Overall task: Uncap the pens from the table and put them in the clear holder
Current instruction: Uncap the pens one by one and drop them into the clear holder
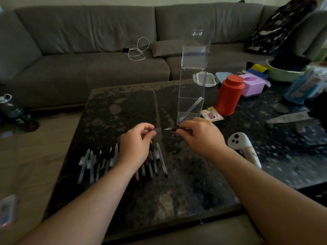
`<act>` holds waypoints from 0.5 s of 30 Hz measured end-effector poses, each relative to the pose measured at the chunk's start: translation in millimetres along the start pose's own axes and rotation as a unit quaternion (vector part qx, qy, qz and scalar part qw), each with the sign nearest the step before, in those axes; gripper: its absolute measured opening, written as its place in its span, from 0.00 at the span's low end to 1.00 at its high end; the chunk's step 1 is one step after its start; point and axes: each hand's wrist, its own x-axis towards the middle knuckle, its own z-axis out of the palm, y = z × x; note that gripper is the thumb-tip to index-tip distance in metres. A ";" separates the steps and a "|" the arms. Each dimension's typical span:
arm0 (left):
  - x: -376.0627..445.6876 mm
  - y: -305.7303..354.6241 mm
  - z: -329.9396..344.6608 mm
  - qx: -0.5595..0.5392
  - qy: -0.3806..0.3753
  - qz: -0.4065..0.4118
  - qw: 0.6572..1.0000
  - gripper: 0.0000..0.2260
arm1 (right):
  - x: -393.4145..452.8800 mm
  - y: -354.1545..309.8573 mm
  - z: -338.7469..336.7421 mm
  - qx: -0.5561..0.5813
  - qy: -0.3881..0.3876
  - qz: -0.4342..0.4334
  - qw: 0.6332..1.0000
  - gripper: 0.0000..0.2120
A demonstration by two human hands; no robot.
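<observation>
Both hands are up over the middle of the dark stone table, sharing one pen held level between them: left hand pinching the clear barrel end, right hand curled round the dark end. Can't tell if the cap is already off.

Rest of the pens lie in a rough row under and beside the left wrist, tips pointing away. Right behind the right hand stands the tall clear holder, with one blue pen leaning diagonally in its bottom compartment.

Clutter sits mostly to the right: red canister just beside the holder, small card at its foot, lilac box, lidded containers, green bowl and a white controller near the right forearm.

Bare tabletop shows between the arms and along the near edge, plus behind the pens toward the grey sofa, which has a white cable on its seat.
</observation>
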 end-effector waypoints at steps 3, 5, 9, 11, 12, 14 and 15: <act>-1.5 1.2 -0.9 0.000 -0.008 0.007 1.000 0.05 | -0.9 -2.9 0.2 -0.012 0.007 0.000 1.000 0.13; -2.1 0.6 -0.7 0.002 -0.018 0.012 1.000 0.05 | -1.4 -4.2 0.1 -0.014 0.005 0.001 1.000 0.13; -1.5 1.0 -1.1 0.010 -0.017 0.029 0.999 0.06 | -1.2 -6.9 -0.6 -0.019 -0.002 -0.005 1.000 0.14; -1.5 1.8 -2.1 0.010 -0.016 0.029 0.999 0.06 | -1.0 -7.7 -0.6 -0.019 -0.003 -0.005 1.000 0.14; -1.8 1.9 -2.6 0.009 -0.016 0.029 0.999 0.06 | -1.1 -7.9 -0.4 -0.017 0.002 -0.006 1.000 0.13; -2.7 2.5 -3.0 0.008 -0.018 0.032 0.999 0.06 | -1.0 -9.0 1.2 -0.013 0.006 -0.007 1.000 0.13; -3.3 2.8 -2.8 0.007 -0.025 0.030 0.999 0.06 | -0.9 -10.4 1.9 -0.012 0.003 -0.008 1.000 0.13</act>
